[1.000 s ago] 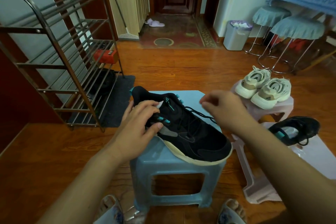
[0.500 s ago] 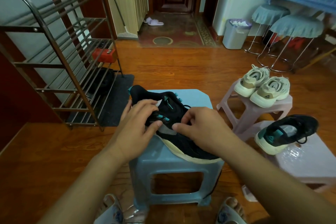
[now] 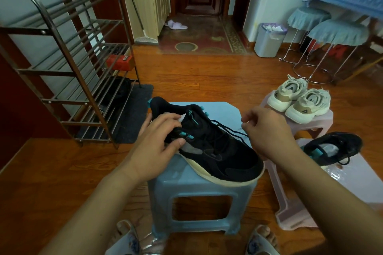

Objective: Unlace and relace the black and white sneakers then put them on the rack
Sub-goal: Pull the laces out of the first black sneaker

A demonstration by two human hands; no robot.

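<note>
1. Left hand (image 3: 159,143) sits on the heel end of the black sneaker (image 3: 209,143), fingers curled over the collar and thumb pressed against the side by the teal tabs, so it's gripping the shoe.
2. Right hand (image 3: 267,130) is up off to the right of the shoe, fingertips pinching the black lace (image 3: 230,130), which runs taut from the eyelets over to that hand.
3. The sneaker lies on top of a light blue plastic stool (image 3: 199,190), toe pointing toward the person's right, cream sole hanging a bit over the stool's edge.
4. The other black sneaker (image 3: 331,147) sits on a pale pink stool (image 3: 352,178) to the right, laces loose.
5. Behind that, a pair of cream sneakers (image 3: 300,99) rests on another pink stool.
6. The metal shoe rack (image 3: 68,62) stands to the left on the wooden floor (image 3: 62,172), well apart from the shoes, with a red box (image 3: 120,62) on one shelf.
</note>
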